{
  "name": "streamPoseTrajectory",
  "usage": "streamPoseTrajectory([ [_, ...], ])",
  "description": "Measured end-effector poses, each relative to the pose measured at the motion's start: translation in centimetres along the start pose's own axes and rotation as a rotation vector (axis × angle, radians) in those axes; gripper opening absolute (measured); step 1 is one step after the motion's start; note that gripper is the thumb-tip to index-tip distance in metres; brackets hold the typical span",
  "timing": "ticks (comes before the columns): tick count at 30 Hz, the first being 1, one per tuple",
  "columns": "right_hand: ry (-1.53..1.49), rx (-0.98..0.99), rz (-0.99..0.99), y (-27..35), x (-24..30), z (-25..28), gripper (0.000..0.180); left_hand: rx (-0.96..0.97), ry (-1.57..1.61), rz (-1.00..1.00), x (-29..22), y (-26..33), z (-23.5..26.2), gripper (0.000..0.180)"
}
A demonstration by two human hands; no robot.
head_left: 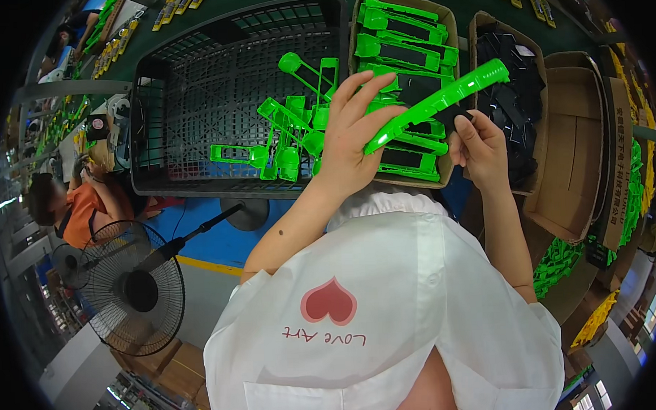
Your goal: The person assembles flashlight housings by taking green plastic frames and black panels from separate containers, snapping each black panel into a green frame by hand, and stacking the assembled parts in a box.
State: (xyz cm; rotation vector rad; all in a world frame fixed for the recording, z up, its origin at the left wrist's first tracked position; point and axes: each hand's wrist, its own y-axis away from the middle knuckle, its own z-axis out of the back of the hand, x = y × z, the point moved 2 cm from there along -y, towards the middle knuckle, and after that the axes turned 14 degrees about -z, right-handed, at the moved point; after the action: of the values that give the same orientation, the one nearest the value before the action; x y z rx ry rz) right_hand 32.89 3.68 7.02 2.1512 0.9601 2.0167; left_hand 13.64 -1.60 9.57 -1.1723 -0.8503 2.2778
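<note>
My left hand (349, 138) grips one end of a long bright green plastic part (440, 101), which slants up to the right above a cardboard box. The thumb and fingers of my right hand (483, 147) pinch a small black flat piece (449, 117) against the lower side of the green part. How far the black piece sits in it, I cannot tell. Below both hands, the box holds rows of green parts with black inserts (407, 55). Right of that, black flat pieces (508, 76) fill another carton, close to my right hand.
A large black plastic crate (244, 186) at the left holds several loose green parts (287, 163). An open cardboard box (567, 131) stands at the right. A fan (139, 290) stands at the lower left, near a co-worker in orange (90, 210).
</note>
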Motion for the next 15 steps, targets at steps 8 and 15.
streamPoseTrajectory([
  [8, 0.017, -0.031, -0.025, 0.5, 0.0, -0.6, 0.018, 0.233, -0.197, -0.14, -0.2, -0.1, -1.4, 0.039],
  [15, 0.009, -0.032, 0.006, 0.4, -0.2, -1.0, 0.018, 0.138, -0.089, -0.138, -0.8, 0.5, -2.0, 0.037],
])
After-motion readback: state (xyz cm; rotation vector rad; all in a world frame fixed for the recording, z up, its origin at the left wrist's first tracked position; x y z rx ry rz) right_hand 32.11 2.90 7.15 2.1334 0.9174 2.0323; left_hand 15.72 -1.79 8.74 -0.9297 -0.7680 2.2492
